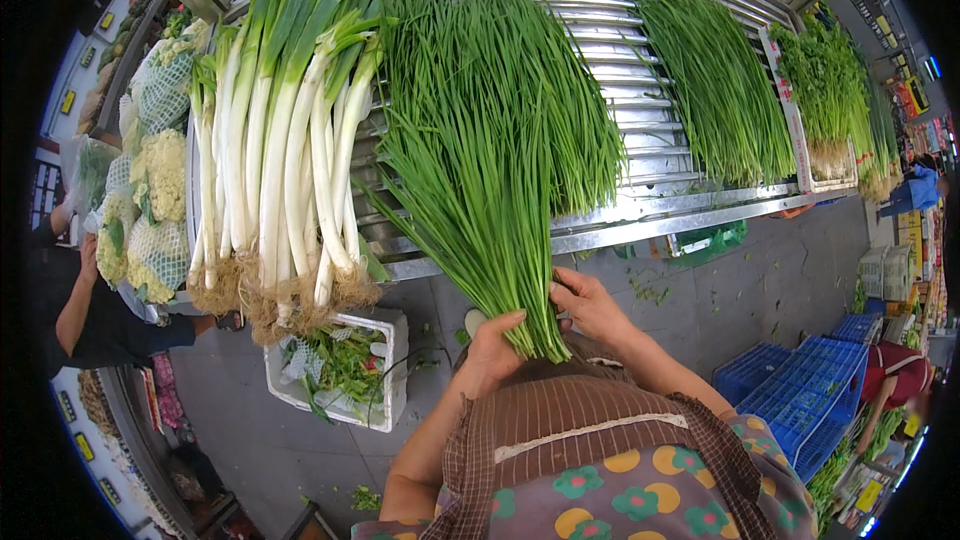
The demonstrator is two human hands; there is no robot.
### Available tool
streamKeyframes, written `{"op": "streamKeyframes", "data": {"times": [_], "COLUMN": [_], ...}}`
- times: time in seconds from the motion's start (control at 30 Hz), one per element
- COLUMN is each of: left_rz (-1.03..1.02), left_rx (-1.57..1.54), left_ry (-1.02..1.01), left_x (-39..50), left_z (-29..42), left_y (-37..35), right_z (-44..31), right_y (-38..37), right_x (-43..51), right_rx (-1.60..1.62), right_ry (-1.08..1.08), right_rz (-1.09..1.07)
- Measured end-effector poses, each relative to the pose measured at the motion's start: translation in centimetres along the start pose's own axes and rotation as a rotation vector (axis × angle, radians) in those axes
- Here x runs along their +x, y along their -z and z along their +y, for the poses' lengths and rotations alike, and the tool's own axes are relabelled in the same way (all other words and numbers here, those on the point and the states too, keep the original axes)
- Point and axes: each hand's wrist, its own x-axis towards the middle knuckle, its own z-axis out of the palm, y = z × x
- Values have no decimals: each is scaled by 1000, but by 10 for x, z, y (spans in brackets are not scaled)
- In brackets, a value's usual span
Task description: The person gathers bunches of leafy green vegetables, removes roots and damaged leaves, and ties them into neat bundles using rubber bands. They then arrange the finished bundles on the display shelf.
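A loose bundle of garlic chives [495,262] fans out from my hands onto the slatted metal display rack [637,120]. My left hand [491,349] holds its stem ends from the left, thumb laid across the stems. At the right edge of the same stems, my right hand [592,307] has its fingers curled, gripping there; some fingertips are hidden. The bundle's leaf tips overlap a thick spread of garlic chives [570,105] on the rack. To the left lie large leeks [281,150], their roots hanging past the rack's front edge.
Another pile of garlic chives [720,90] and a crate of leafy herbs [814,82] lie right. Cauliflowers [163,172] are left, beside a person [82,300]. A white foam box [397,367] of trimmings stands on the floor. Blue crates [810,390] and another person [892,375] are at right.
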Motion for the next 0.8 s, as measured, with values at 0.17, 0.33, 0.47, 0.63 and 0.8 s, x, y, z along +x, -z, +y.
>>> {"op": "streamKeyframes", "data": {"times": [0.17,0.33,0.47,0.63,0.8], "left_rz": [38,148,109,34,81], "left_rx": [116,192,94,-41,42], "left_ry": [-46,-88,-73,-43,-9], "left_x": [7,10,8,12,16], "left_z": [-4,-8,-7,-8,-10], "left_y": [1,5,0,-1,14], "right_z": [2,-8,-11,-3,6], "right_y": [-4,2,3,13,24], "right_x": [2,-9,-18,-19,-20], "right_rx": [-52,-508,-396,38,132], "right_ry": [242,230,167,90,88], "right_rz": [239,240,257,178,101]}}
